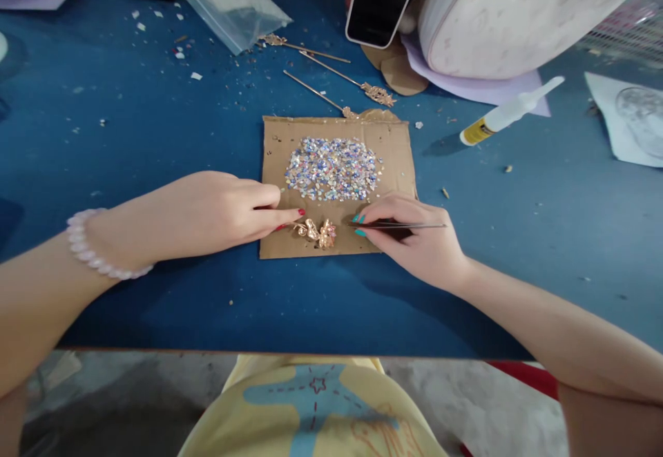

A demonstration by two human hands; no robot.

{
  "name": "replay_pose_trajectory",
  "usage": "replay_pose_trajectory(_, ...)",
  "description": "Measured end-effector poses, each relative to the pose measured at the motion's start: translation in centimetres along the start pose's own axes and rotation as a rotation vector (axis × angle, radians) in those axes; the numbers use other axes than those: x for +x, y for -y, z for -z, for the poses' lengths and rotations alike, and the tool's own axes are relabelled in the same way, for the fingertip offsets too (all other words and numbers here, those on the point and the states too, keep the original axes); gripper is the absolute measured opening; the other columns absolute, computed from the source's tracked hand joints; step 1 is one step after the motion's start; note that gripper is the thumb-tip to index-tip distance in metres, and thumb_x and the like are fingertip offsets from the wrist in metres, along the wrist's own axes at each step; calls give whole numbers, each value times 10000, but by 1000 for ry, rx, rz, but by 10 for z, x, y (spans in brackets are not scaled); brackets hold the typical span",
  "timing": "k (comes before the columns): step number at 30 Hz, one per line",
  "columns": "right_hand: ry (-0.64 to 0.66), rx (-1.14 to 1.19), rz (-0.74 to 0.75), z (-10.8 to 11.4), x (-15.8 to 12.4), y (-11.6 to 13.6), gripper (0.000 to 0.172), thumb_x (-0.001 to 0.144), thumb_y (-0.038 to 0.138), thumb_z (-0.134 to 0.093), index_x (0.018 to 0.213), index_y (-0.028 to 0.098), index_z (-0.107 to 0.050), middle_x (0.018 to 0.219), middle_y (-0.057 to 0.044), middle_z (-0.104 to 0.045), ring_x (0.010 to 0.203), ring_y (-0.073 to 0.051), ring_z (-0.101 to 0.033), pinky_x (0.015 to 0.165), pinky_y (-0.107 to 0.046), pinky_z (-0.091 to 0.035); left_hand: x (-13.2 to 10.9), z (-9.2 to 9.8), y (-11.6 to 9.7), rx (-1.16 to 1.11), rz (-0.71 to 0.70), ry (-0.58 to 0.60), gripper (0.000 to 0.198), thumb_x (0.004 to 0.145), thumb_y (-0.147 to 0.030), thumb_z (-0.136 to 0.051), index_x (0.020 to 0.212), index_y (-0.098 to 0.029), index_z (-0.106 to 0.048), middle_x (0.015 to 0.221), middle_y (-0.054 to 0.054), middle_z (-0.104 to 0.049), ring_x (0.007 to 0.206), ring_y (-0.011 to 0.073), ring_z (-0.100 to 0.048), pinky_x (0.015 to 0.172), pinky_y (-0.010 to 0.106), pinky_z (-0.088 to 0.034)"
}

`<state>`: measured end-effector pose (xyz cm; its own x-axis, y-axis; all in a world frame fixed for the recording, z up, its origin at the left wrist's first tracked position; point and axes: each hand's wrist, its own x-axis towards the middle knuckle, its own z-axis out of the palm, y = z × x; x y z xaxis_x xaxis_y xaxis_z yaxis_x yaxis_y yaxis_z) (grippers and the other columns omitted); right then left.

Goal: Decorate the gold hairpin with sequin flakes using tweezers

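Observation:
My left hand (222,212) is closed at the left edge of a cardboard piece (398,167), pinching the left end of a gold flower hairpin (313,232). Its stick is hidden by the hand. The hairpin's ornament lies low on the cardboard, with pinkish stones at its right end. To the right, my right hand (414,236) grips thin metal tweezers (414,225) between thumb and fingers. Their tips point left, a short gap from the ornament; I cannot tell whether they hold a stone. Above both hands, a heap of small blue, white and pinkish rhinestones (333,168) covers the cardboard's middle.
Beyond the cardboard lie gold hairpins (378,94) and a plastic bag (233,15). A phone (382,1) leans near a large white rounded object (518,15). A glue bottle (507,112) stands on the right, with a printed sheet (629,119) farther right.

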<state>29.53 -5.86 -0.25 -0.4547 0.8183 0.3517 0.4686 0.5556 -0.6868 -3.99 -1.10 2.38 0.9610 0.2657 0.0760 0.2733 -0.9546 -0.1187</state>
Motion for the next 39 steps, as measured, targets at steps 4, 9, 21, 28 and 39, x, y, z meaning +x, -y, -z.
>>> replay_pose_trajectory(4,13,13,-20,-2,1,0,133,988,128,-688,941,221,-771,917,-41,-817,825,-167,-779,754,-283,-648,0,1,-1,10,3,3,525,1101,-45,-360,1366,-198,-788,842,52,-698,600,202,-584,531,348,-354)
replay_pose_trajectory(9,-1,38,-12,-2,1,-1,150,1001,131,-682,920,213,-777,909,-44,-814,821,-156,-777,752,-268,-642,0,0,0,-11,24,23,506,1103,-71,-393,1378,-221,-791,842,50,-701,614,195,-564,545,336,-339)
replay_pose_trajectory(21,-18,61,-55,1,-1,-2,129,983,151,-705,904,220,-780,888,-45,-814,808,-177,-773,744,-300,-636,-2,-1,2,-72,54,31,499,1095,-82,-426,1412,-250,-773,868,46,-717,628,194,-562,551,336,-347)
replay_pose_trajectory(28,28,91,-95,-1,4,0,94,986,193,-728,919,224,-785,955,-58,-833,869,-196,-788,805,-334,-667,2,2,2,-25,54,105,524,1075,-103,-381,1399,-258,-763,826,49,-699,616,178,-585,519,321,-391)
replay_pose_trajectory(39,35,66,-61,-2,6,2,136,990,142,-705,895,219,-764,921,-50,-818,845,-189,-781,765,-316,-642,1,0,2,-63,26,-8,467,1122,-108,-396,1346,-242,-783,810,36,-664,599,189,-528,535,344,-326)
